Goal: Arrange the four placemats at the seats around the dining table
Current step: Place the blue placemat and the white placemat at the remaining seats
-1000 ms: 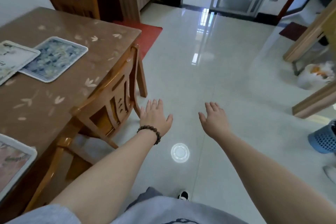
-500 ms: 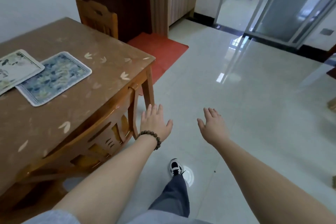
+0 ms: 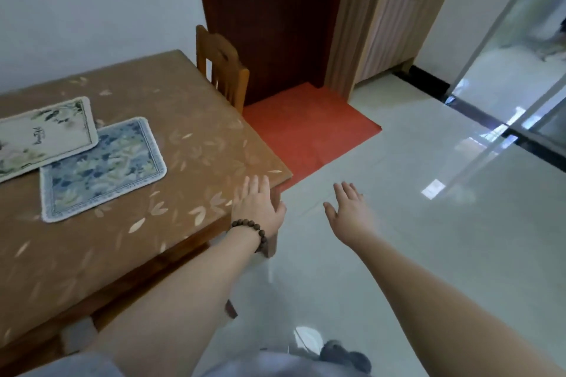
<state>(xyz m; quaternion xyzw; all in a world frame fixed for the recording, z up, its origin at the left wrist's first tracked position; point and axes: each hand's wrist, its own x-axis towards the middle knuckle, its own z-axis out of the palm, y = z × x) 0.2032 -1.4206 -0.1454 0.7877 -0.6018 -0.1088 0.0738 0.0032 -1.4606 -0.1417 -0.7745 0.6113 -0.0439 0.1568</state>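
Two placemats lie on the brown dining table (image 3: 190, 119). A blue floral placemat (image 3: 101, 168) rests near the table's right part, and a cream floral placemat (image 3: 39, 138) overlaps its upper left corner and runs off the left edge of the view. My left hand (image 3: 258, 208), with a bead bracelet on the wrist, hovers open at the table's near right corner, holding nothing. My right hand (image 3: 349, 213) is open above the floor to the right of the table, fingers spread and empty.
A wooden chair (image 3: 222, 66) stands at the table's far end by a dark door (image 3: 269, 18). A red floor mat (image 3: 309, 128) lies before the door. Glossy white tiles (image 3: 428, 239) stretch right toward a glass sliding door (image 3: 517, 49). My shoe (image 3: 346, 353) shows at the bottom.
I have walked forward along the table toward its far corner; the side chair has left the view. Both hands stay open and empty, the left now over the table corner.
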